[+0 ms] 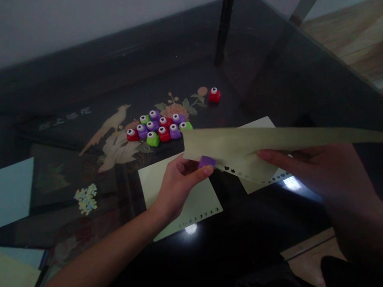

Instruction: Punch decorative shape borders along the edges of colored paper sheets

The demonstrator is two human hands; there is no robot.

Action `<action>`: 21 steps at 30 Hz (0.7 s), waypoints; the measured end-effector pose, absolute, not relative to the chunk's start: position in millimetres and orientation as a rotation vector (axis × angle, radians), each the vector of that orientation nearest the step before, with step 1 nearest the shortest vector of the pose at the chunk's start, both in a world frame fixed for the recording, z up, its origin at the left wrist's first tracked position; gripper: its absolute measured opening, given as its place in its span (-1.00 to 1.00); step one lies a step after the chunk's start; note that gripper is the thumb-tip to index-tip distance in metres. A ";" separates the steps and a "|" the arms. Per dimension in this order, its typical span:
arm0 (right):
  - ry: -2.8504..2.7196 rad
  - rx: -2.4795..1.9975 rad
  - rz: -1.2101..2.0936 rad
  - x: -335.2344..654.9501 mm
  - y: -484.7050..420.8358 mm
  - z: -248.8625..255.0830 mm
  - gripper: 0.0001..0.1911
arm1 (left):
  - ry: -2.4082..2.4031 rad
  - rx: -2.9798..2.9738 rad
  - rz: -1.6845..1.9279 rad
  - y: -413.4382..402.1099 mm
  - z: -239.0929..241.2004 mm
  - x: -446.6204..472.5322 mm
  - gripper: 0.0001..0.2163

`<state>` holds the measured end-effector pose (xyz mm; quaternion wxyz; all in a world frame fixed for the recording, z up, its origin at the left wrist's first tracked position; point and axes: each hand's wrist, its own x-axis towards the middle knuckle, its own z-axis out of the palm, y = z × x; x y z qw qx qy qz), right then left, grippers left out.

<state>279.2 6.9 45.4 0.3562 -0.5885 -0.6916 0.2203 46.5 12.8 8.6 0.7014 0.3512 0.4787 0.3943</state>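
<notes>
A small purple craft punch (206, 161) is gripped in my left hand (177, 178), thumb on top, at the lower left edge of a pale yellow sheet of paper (223, 146). My right hand (302, 167) pinches that sheet farther right, holding it raised and tilted above the table. Along its lower edge runs a row of small punched shapes. Beneath my left hand lies another pale sheet (194, 203) with punched shapes along its near edge. A third sheet (261, 122) lies partly hidden under the raised one, also punched along its near edge.
Several red, purple and green craft punches (152, 126) stand grouped beyond my left hand. One red punch (214, 95) stands apart. A small pile of paper cutouts (86, 199) lies on the dark glossy table (111, 87). Blue paper (11, 191) and more sheets (12, 277) are at the left.
</notes>
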 end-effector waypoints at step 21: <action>-1.577 -1.469 0.883 286.6 24.4 52.4 -0.87 | 1.072 0.944 0.811 25.5 19.8 56.1 -0.72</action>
